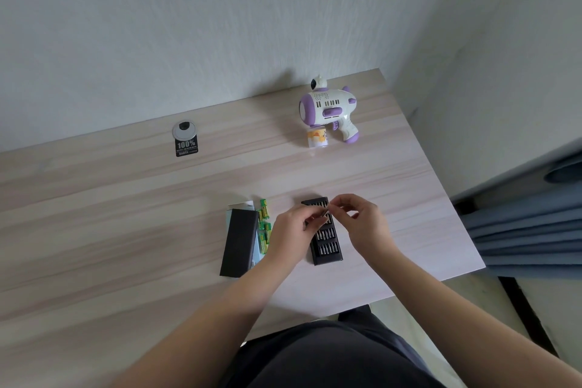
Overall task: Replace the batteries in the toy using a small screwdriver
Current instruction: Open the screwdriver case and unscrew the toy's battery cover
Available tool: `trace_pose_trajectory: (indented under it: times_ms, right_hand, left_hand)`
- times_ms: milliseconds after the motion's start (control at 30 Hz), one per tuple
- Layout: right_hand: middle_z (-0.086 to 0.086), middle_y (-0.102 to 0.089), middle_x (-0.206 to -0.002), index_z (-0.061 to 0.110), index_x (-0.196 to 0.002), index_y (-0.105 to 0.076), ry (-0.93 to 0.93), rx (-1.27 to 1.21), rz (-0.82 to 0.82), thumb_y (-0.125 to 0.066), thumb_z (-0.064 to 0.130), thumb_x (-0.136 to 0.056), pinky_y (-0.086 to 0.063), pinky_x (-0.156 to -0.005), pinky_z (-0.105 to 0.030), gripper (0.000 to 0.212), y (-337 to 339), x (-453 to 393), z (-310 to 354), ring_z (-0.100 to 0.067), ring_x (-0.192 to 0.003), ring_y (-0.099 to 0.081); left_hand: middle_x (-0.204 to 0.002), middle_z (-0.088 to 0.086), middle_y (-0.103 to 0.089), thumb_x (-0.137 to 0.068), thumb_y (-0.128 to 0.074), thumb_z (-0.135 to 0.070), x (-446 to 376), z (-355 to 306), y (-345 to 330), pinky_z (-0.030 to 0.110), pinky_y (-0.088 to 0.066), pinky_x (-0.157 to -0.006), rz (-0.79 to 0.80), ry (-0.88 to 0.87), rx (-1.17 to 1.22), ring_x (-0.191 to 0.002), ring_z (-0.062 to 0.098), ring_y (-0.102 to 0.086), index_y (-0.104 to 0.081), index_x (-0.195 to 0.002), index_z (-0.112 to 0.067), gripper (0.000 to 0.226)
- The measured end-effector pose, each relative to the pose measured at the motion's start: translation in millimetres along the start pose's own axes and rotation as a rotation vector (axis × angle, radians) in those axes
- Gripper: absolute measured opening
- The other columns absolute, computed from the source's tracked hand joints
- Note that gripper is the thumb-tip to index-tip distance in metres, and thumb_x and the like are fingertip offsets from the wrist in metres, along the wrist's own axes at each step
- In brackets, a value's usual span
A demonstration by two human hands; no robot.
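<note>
A white and purple toy gun (pixel 327 107) lies at the far right of the table, with a small yellow and white bottle (pixel 318 138) at its muzzle end. Near the front, a black tray of screwdriver bits (pixel 327 246) lies open. Above it, my left hand (pixel 291 231) grips a thin dark screwdriver handle (pixel 315 220). My right hand (pixel 362 220) pinches something small at the handle's far tip; it is too small to make out. Green batteries (pixel 264 224) lie left of my left hand.
A black sleeve-like case (pixel 239 242) lies left of the batteries on a pale blue card. A round grey cable port (pixel 184 130) with a black label sits far left. The table's right edge (pixel 441 186) borders blue curtains (pixel 532 227). A grey wall stands behind.
</note>
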State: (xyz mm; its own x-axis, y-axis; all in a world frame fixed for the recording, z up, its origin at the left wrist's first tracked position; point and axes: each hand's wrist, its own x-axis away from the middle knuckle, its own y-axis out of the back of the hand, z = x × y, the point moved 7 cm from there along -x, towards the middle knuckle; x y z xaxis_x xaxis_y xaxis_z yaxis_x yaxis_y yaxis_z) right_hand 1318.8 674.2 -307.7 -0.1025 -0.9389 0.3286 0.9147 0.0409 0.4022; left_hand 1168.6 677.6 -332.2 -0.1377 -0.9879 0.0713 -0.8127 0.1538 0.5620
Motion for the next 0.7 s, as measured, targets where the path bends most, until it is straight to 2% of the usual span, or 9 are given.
trace_pose_trajectory:
  times_ms: [67, 167, 233, 333, 367, 500, 633, 700]
  right_hand:
    - [0.019, -0.067, -0.076, 0.025, -0.083, -0.069, -0.005, 0.004, -0.012, -0.066, 0.021, -0.089, -0.038, -0.06, -0.009, 0.008, -1.6, 0.0, -0.9, 0.008, -0.069, -0.056]
    - [0.018, -0.069, -0.083, 0.029, -0.085, -0.067, -0.007, -0.011, -0.05, -0.062, 0.024, -0.092, -0.041, -0.065, -0.008, 0.009, -1.3, 1.8, -1.4, 0.007, -0.079, -0.059]
    - [0.013, -0.07, -0.083, 0.03, -0.086, -0.066, -0.041, -0.045, -0.052, -0.057, 0.027, -0.095, -0.046, -0.071, -0.015, 0.013, -4.3, 3.6, -6.2, 0.003, -0.078, -0.061]
    - [0.006, -0.072, -0.083, 0.027, -0.088, -0.066, -0.113, -0.078, -0.009, -0.049, 0.029, -0.097, -0.053, -0.08, -0.039, 0.02, -13.4, 6.0, -15.1, -0.014, -0.081, -0.066]
    - [0.005, -0.072, -0.084, 0.027, -0.089, -0.067, -0.144, -0.088, 0.017, -0.047, 0.03, -0.098, -0.053, -0.081, -0.041, 0.022, -18.2, 7.6, -16.4, -0.016, -0.081, -0.067]
    - [0.0, -0.074, -0.083, 0.02, -0.096, -0.07, -0.253, -0.23, 0.126, -0.042, 0.027, -0.102, -0.055, -0.081, -0.031, 0.03, -41.4, 20.2, -14.5, -0.015, -0.082, -0.069]
    - [-0.01, -0.071, -0.079, 0.007, -0.089, -0.068, -0.17, -0.33, 0.081, -0.044, 0.019, -0.102, -0.056, -0.072, -0.029, 0.03, -49.2, 29.7, -3.1, -0.017, -0.072, -0.067]
    - [-0.009, -0.067, -0.072, 0.008, -0.085, -0.068, -0.146, -0.354, 0.053, -0.048, 0.018, -0.1, -0.054, -0.068, -0.03, 0.028, -45.9, 29.1, -2.4, -0.018, -0.067, -0.062]
  left_hand:
    - [-0.093, -0.003, -0.073, -0.088, -0.069, -0.022, 0.6, 2.7, 1.5, 0.006, -0.038, -0.065, 0.005, 0.002, -0.01, -0.078, 0.011, -0.063, -0.074, -0.105, -0.021, 0.018]
    - [-0.091, -0.001, -0.073, -0.09, -0.066, -0.025, 1.3, 8.1, 5.2, 0.02, -0.044, -0.067, -0.005, 0.044, 0.007, -0.074, 0.012, -0.059, -0.073, -0.106, -0.021, 0.018]
    - [-0.091, -0.003, -0.073, -0.092, -0.063, -0.028, 1.2, 9.2, 8.3, 0.024, -0.045, -0.069, -0.014, 0.06, 0.018, -0.079, 0.014, -0.062, -0.071, -0.105, -0.021, 0.018]
    - [-0.097, -0.007, -0.072, -0.092, -0.062, -0.026, 2.4, 4.5, 13.2, 0.01, -0.043, -0.07, -0.015, 0.059, 0.101, -0.091, 0.005, -0.065, -0.067, -0.105, -0.017, 0.016]
    - [-0.1, -0.008, -0.072, -0.092, -0.062, -0.024, 3.2, 3.2, 16.0, 0.006, -0.041, -0.071, -0.023, 0.062, 0.137, -0.095, 0.002, -0.065, -0.065, -0.105, -0.016, 0.016]
    - [-0.092, -0.011, -0.073, -0.091, -0.063, -0.024, 4.8, -1.9, 30.1, 0.004, -0.039, -0.076, -0.067, 0.06, 0.24, -0.095, -0.005, -0.064, -0.062, -0.1, -0.014, 0.013]
    - [-0.092, -0.012, -0.072, -0.09, -0.064, -0.034, -0.4, -1.9, 41.4, 0.008, -0.039, -0.075, -0.096, 0.073, 0.251, -0.09, -0.004, -0.063, -0.065, -0.099, -0.018, 0.019]
    - [-0.091, -0.013, -0.07, -0.089, -0.064, -0.037, -3.1, 0.7, 43.1, 0.011, -0.038, -0.072, -0.119, 0.117, 0.25, -0.078, -0.005, -0.058, -0.067, -0.099, -0.02, 0.02]
